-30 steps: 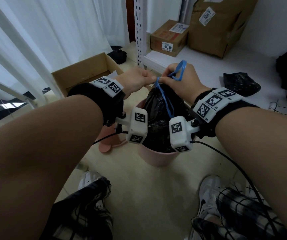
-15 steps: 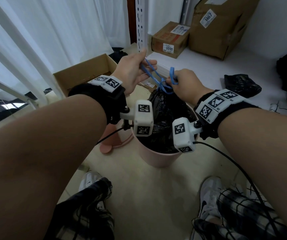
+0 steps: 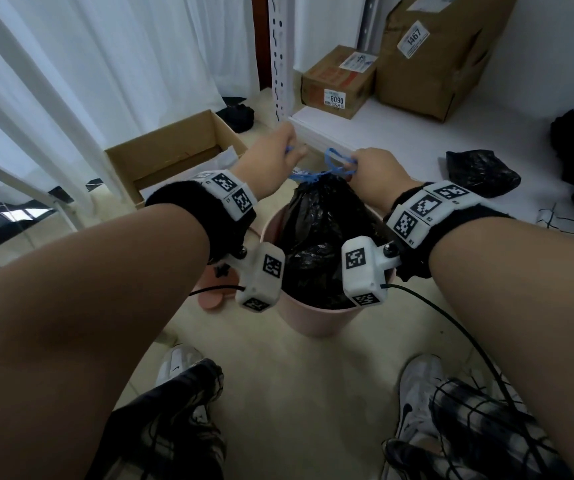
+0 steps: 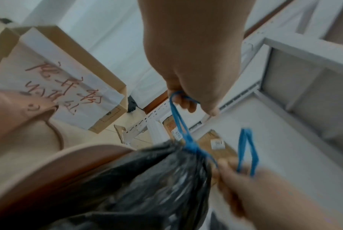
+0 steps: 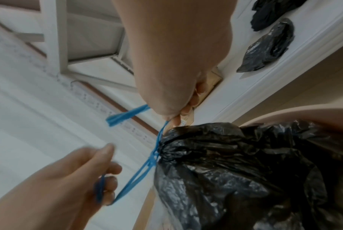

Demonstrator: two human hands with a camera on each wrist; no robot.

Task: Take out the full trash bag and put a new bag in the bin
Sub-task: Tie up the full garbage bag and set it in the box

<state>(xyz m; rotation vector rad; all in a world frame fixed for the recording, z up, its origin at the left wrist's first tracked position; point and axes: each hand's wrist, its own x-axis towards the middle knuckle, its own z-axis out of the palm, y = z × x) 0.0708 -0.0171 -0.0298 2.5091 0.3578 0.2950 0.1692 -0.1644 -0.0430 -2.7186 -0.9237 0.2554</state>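
Our left hand and right hand each grip loop of thin blue plastic drawstring, pulled toward 9 and 3 o'clock. Full black plastic trash bag, neck cinched, sits inside round pink plastic bin on floor.

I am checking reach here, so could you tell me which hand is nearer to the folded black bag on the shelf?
The right hand is nearer: the folded black bag lies just to its right. The left hand is farther, beyond the full trash bag.
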